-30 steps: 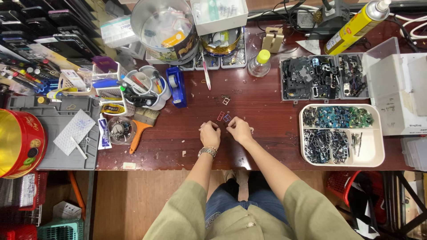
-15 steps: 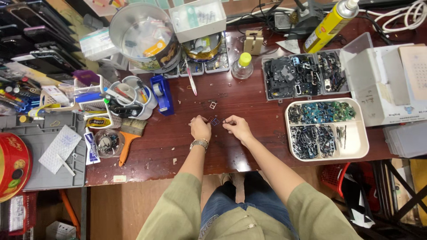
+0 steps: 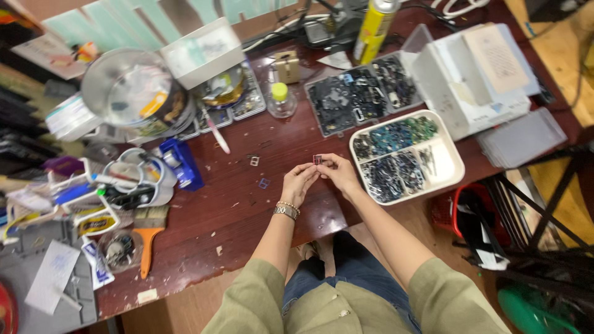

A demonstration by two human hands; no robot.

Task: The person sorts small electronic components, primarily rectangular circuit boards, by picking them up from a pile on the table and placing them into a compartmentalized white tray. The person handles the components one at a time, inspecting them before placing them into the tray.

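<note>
Left hand (image 3: 298,183) and right hand (image 3: 337,171) together pinch a small square frame (image 3: 317,159) mid-frame above the surface (image 3: 247,198), probably to inspect it.

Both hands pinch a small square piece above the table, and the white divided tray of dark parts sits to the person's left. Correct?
Not quite. In the head view the white divided tray lies to the person's right, beside the right hand. Both hands, left hand too, do pinch the small square piece.

Bright even light, soft shadows, wide-angle edge distortion, slight blur.
</note>
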